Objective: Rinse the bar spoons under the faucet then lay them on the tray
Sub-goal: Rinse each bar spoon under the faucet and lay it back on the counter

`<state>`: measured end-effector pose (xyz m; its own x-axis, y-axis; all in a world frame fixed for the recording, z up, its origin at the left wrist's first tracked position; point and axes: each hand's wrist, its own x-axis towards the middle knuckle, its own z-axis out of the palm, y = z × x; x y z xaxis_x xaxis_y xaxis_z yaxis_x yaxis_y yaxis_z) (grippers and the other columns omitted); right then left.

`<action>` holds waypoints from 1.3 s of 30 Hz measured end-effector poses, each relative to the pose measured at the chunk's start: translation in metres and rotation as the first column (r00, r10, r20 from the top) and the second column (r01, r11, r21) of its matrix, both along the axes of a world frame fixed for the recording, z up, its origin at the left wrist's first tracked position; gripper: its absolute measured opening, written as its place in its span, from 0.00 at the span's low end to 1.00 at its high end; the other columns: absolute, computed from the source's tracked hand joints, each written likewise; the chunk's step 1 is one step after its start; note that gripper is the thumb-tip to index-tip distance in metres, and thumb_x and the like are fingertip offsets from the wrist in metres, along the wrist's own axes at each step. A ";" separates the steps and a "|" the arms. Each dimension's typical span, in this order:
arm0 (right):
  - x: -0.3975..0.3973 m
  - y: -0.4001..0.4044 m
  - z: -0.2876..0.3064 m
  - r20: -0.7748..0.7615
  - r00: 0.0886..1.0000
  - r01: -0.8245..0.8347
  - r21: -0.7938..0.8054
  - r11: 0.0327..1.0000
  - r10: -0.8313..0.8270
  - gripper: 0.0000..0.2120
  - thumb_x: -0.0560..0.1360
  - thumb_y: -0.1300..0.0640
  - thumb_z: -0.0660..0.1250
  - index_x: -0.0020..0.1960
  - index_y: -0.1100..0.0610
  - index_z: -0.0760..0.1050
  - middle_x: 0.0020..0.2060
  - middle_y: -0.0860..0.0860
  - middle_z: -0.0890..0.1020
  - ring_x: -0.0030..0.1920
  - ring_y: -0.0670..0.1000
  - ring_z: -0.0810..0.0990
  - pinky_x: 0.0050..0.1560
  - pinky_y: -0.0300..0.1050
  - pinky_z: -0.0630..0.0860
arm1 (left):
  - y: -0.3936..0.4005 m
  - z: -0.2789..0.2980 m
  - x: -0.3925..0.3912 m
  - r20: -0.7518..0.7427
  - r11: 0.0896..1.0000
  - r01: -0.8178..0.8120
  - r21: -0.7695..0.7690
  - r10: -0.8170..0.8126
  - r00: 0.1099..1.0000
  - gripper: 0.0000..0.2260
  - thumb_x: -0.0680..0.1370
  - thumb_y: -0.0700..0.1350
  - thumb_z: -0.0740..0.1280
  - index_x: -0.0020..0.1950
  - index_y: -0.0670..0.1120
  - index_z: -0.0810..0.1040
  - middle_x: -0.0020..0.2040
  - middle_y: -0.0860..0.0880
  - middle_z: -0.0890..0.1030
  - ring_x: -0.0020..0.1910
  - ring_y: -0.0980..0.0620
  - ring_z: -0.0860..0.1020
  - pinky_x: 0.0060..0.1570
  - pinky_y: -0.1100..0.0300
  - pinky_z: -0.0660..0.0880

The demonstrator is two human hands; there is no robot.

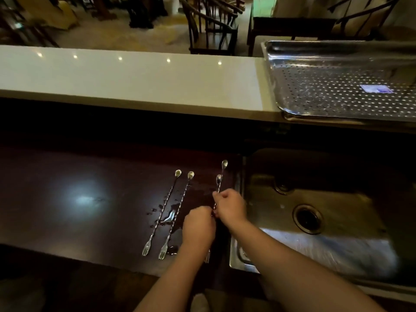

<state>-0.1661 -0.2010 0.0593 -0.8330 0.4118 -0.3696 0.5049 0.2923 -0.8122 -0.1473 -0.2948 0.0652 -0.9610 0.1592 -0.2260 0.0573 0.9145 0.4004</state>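
Several long twisted bar spoons with fork ends lie on the dark wet counter (90,176) left of the sink (315,217). Two of them, the leftmost spoon (162,212) and its neighbour (177,212), lie side by side and untouched. My right hand (229,206) pinches the stem of a third spoon (218,181) near its bowl, and my left hand (198,226) closes over the same stem lower down. A fourth spoon's bowl (224,164) shows just beyond. The perforated steel tray (337,86) sits on the white ledge at the back right. No faucet is visible.
A white raised ledge (135,79) runs across the back. Water is puddled on the counter around the spoons (171,218). The steel sink has a round drain (308,218). Dark chairs (213,25) stand beyond the bar.
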 end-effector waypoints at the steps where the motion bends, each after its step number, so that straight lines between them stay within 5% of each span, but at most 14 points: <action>1: -0.002 -0.009 -0.001 0.014 1.000 -0.012 0.015 1.000 0.012 0.13 0.77 0.49 0.65 0.37 0.55 0.74 0.36 0.59 0.85 0.42 0.60 0.84 0.50 0.55 0.79 | -0.008 -0.001 -0.001 0.009 1.000 -0.002 -0.016 0.002 1.000 0.10 0.76 0.42 0.60 0.49 0.44 0.80 0.47 0.43 0.83 0.49 0.41 0.80 0.46 0.51 0.74; 9: -0.015 -0.048 -0.013 0.192 0.974 -0.156 0.181 0.971 0.121 0.15 0.77 0.52 0.65 0.39 0.62 0.79 0.38 0.57 0.83 0.42 0.58 0.82 0.43 0.44 0.75 | -0.045 -0.016 -0.003 0.083 0.999 -0.007 -0.045 0.011 0.997 0.10 0.77 0.40 0.58 0.52 0.42 0.79 0.51 0.42 0.82 0.52 0.42 0.79 0.50 0.52 0.73; 15: -0.019 -0.055 -0.014 0.254 0.959 -0.201 0.298 0.933 0.126 0.17 0.77 0.54 0.65 0.31 0.56 0.67 0.42 0.59 0.82 0.44 0.59 0.81 0.38 0.43 0.69 | -0.049 -0.022 -0.001 0.078 0.999 0.020 -0.039 -0.017 0.997 0.11 0.76 0.36 0.56 0.53 0.41 0.76 0.53 0.41 0.80 0.53 0.41 0.78 0.50 0.51 0.72; 21: -0.020 -0.059 -0.016 0.267 0.956 -0.215 0.343 0.914 0.124 0.12 0.77 0.53 0.67 0.39 0.59 0.75 0.43 0.59 0.82 0.44 0.58 0.81 0.38 0.44 0.72 | -0.051 -0.021 -0.003 0.083 1.000 0.015 0.000 -0.015 0.996 0.11 0.76 0.35 0.56 0.53 0.41 0.76 0.53 0.41 0.80 0.52 0.42 0.79 0.48 0.52 0.72; 29: -0.018 -0.064 -0.013 0.169 0.983 -0.121 0.338 0.933 0.066 0.13 0.77 0.50 0.67 0.46 0.61 0.77 0.42 0.56 0.83 0.44 0.57 0.82 0.38 0.42 0.70 | -0.065 -0.017 -0.001 -0.009 0.996 -0.059 0.069 0.060 0.998 0.09 0.79 0.46 0.60 0.51 0.43 0.76 0.50 0.45 0.79 0.48 0.45 0.79 0.46 0.52 0.75; 33: -0.022 -0.076 -0.008 0.160 0.978 -0.179 0.299 0.937 0.135 0.17 0.77 0.50 0.67 0.33 0.58 0.74 0.29 0.52 0.78 0.31 0.53 0.77 0.32 0.41 0.68 | -0.081 -0.016 -0.004 -0.034 0.991 -0.126 0.045 0.127 0.991 0.09 0.79 0.47 0.61 0.54 0.43 0.74 0.53 0.45 0.77 0.49 0.44 0.79 0.46 0.52 0.74; 39: -0.029 -0.097 -0.007 0.272 0.947 -0.235 0.227 0.945 0.170 0.15 0.76 0.52 0.68 0.33 0.56 0.72 0.41 0.57 0.85 0.42 0.56 0.84 0.41 0.45 0.79 | -0.097 -0.016 -0.004 0.134 0.989 -0.117 -0.085 0.128 0.983 0.15 0.78 0.51 0.65 0.58 0.42 0.74 0.56 0.43 0.79 0.54 0.45 0.79 0.52 0.53 0.74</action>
<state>-0.1947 -0.2979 0.0519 -0.8050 0.3510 -0.4782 0.5869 0.5887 -0.5558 -0.1515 -0.3913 0.0492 -0.9307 0.0191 -0.3652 -0.1083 0.9394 0.3251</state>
